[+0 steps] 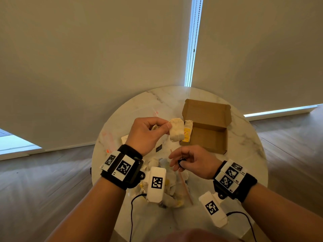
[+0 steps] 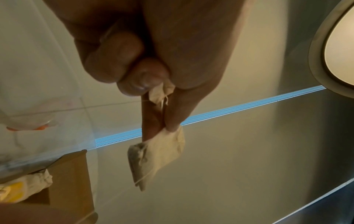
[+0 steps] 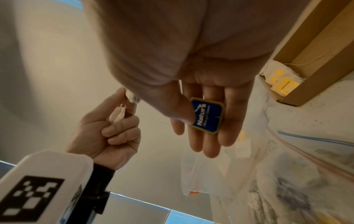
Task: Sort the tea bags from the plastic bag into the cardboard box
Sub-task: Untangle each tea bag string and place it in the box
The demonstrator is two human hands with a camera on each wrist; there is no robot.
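My left hand (image 1: 167, 125) is raised above the table and pinches a pale tea bag (image 1: 176, 130) by its top corner; in the left wrist view the tea bag (image 2: 157, 154) hangs from the fingertips (image 2: 172, 127). A thin string runs down from it to a blue paper tag (image 3: 207, 116), which my right hand (image 1: 180, 162) pinches between thumb and fingers. The brown cardboard box (image 1: 208, 137) lies open just right of the held bag. Tea bags with yellow tags (image 1: 187, 131) stand at its left end. The clear plastic bag (image 1: 172, 182) with several tea bags lies under my wrists.
Everything sits on a round white marble table (image 1: 244, 145). A second clear bag with an orange strip (image 1: 109, 140) lies at the left. A small white card (image 1: 125, 138) and a dark tag (image 1: 159, 148) lie near the middle. The box lid (image 1: 206, 110) stands open towards the back.
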